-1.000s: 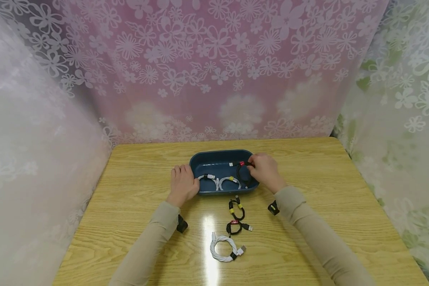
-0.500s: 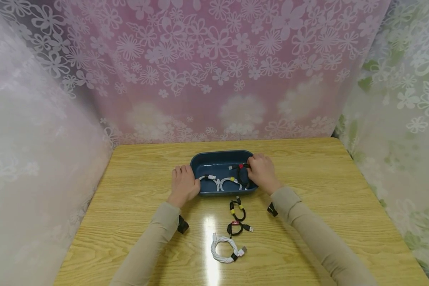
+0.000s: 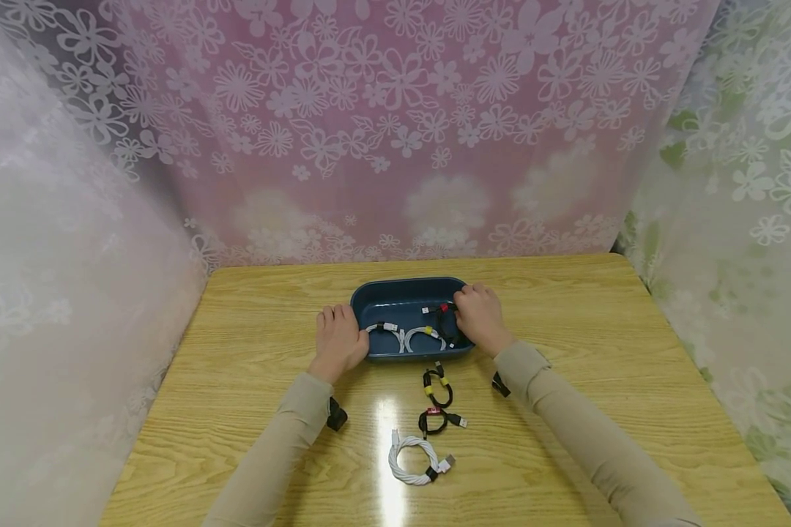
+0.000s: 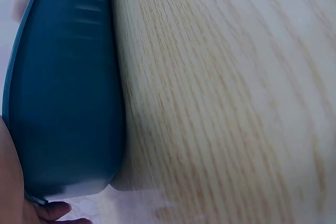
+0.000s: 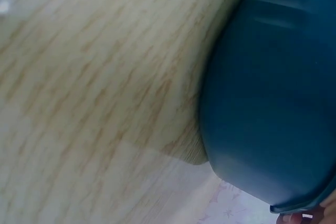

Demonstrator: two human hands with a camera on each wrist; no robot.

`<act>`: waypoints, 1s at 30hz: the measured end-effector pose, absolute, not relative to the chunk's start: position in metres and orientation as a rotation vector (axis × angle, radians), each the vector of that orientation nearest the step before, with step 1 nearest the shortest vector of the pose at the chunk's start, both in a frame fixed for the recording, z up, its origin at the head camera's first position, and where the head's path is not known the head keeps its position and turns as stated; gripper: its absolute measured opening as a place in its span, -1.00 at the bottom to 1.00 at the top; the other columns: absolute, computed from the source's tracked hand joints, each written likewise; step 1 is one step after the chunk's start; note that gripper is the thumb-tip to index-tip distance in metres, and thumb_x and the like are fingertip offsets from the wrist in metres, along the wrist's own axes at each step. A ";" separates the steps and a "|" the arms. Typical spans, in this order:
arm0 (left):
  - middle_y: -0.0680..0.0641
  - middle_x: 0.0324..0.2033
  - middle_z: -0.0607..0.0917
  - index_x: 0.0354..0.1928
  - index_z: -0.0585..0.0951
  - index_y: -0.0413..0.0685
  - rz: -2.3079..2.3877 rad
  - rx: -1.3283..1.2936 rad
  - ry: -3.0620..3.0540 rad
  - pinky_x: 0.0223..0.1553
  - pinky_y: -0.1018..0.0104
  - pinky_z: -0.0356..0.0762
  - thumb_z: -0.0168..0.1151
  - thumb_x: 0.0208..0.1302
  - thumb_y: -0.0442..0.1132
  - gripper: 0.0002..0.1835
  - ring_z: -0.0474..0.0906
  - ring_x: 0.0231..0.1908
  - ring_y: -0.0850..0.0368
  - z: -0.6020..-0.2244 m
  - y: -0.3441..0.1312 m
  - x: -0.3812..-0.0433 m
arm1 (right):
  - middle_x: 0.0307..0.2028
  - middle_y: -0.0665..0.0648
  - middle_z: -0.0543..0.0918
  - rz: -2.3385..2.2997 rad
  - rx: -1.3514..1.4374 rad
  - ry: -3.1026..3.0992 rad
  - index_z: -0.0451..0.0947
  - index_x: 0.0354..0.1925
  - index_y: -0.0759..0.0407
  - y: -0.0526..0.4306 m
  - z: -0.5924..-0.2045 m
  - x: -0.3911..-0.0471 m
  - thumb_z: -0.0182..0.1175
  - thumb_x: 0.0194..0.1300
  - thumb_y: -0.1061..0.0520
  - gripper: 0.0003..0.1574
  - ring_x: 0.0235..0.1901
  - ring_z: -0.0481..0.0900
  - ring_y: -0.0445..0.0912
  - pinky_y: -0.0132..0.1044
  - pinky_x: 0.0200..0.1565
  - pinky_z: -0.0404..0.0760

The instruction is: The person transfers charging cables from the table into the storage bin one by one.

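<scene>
My left hand [image 3: 339,342] grips the left end of a dark blue plastic bin [image 3: 402,291], with fingertips [image 4: 55,211] below the rim in the left wrist view. At the opposite end, my right hand [image 3: 483,316] holds the rim, and its fingertips [image 5: 291,218] show under the lip in the right wrist view. Inside the bin lie a white coiled cable with a black tie [image 3: 384,326], a white one with a yellow tie [image 3: 425,331] and a black cable with a red tie [image 3: 444,308]. My right hand partly covers that black cable.
In front of the bin lie a black cable with yellow ties [image 3: 450,395], a black cable with a red tie [image 3: 433,430] and a larger white coiled cable [image 3: 398,474]. They rest on the wooden table [image 3: 250,454]. A floral curtain [image 3: 395,146] hangs behind.
My right hand has shifted slightly left and settled on the bin's right rim. The black cable with the red tie has dropped slightly inside the bin. My left hand has stayed put.
</scene>
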State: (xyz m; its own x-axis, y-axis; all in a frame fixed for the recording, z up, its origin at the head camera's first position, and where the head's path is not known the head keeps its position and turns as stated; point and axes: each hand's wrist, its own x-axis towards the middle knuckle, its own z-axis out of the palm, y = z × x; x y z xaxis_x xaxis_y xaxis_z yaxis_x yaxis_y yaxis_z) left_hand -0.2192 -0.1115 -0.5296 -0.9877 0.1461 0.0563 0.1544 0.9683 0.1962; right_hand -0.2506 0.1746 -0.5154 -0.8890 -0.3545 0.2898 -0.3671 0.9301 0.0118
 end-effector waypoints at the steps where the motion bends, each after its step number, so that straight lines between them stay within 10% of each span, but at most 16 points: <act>1: -0.28 -0.10 0.42 -0.03 0.35 -0.29 -0.310 -0.237 -3.074 0.16 -0.07 0.10 -0.08 0.34 -0.13 -0.66 0.21 0.00 -0.24 -0.530 -0.112 -0.219 | -0.35 0.23 0.65 0.055 0.534 -2.807 0.69 -0.31 0.26 0.174 -0.515 -0.251 0.41 0.13 0.23 -0.87 -0.26 0.56 0.16 0.03 -0.18 0.58; 30: -0.24 -0.16 0.41 -0.09 0.35 -0.26 -0.304 -0.242 -3.066 0.12 -0.03 0.11 -0.15 0.30 -0.16 -0.70 0.21 -0.05 -0.21 -0.526 -0.111 -0.218 | -0.42 0.12 0.71 0.481 0.505 -2.861 0.73 -0.40 0.14 0.180 -0.522 -0.253 0.38 0.15 0.29 -0.94 -0.35 0.42 0.05 -0.02 -0.19 0.52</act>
